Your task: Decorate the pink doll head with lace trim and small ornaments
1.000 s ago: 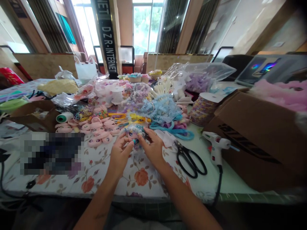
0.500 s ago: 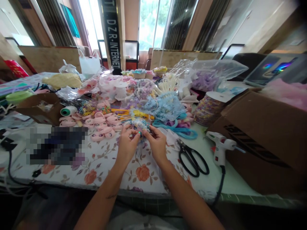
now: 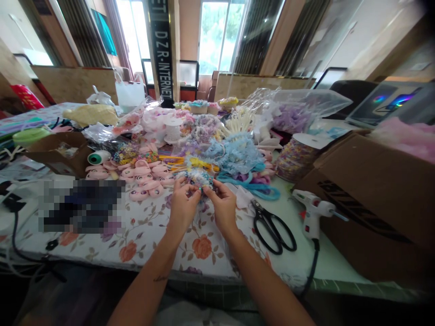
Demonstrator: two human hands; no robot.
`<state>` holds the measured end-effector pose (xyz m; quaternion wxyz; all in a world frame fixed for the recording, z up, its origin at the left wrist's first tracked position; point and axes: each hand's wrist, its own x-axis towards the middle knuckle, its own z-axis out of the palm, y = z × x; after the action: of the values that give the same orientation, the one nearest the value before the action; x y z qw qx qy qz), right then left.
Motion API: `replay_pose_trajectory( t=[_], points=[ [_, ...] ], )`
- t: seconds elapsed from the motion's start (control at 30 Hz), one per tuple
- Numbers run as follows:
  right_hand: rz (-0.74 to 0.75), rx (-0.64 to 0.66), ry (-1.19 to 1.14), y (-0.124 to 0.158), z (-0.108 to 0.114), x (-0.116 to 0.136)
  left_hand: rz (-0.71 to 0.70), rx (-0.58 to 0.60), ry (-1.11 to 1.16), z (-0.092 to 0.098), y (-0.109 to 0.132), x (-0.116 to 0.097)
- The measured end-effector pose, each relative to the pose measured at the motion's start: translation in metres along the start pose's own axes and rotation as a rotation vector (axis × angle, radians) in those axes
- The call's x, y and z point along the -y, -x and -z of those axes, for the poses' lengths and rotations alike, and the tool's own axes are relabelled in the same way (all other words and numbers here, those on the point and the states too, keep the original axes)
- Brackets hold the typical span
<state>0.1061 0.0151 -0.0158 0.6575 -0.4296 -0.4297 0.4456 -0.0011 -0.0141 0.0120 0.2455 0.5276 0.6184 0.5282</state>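
Between my two hands is a small fluffy piece in white and blue (image 3: 197, 176), its exact kind too blurred to make out. My left hand (image 3: 184, 199) pinches it from the left, thumb and fingers closed. From the right, my right hand (image 3: 222, 203) grips the same piece, with its thumb near the left thumb. A tiny shiny green spot shows between the thumbs. Just beyond lie yellow sticks (image 3: 170, 159) and a heap of light blue ruffled trim (image 3: 236, 153). Pink doll-face pieces (image 3: 142, 179) with painted eyes lie to the left of my hands.
Black-handled scissors (image 3: 273, 228) and a white glue gun (image 3: 311, 210) with a cord lie at right, beside a large cardboard box (image 3: 367, 203). A spool of colourful trim (image 3: 295, 156) stands behind. At left are a small open box (image 3: 59, 154) and a green tape roll (image 3: 99, 157).
The view has shifted slightly, so the background sits a little lower and to the right. Both hands keep hold of the fluffy piece with almost the same grip.
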Motion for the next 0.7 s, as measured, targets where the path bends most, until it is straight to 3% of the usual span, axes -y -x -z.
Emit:
replay_pose_trajectory(
  t=[0.7],
  points=[
    [0.066,0.072,0.081,0.004,0.0007,-0.0044,0.041,-0.118,0.057,-0.0037,0.0012,0.0073]
  ],
)
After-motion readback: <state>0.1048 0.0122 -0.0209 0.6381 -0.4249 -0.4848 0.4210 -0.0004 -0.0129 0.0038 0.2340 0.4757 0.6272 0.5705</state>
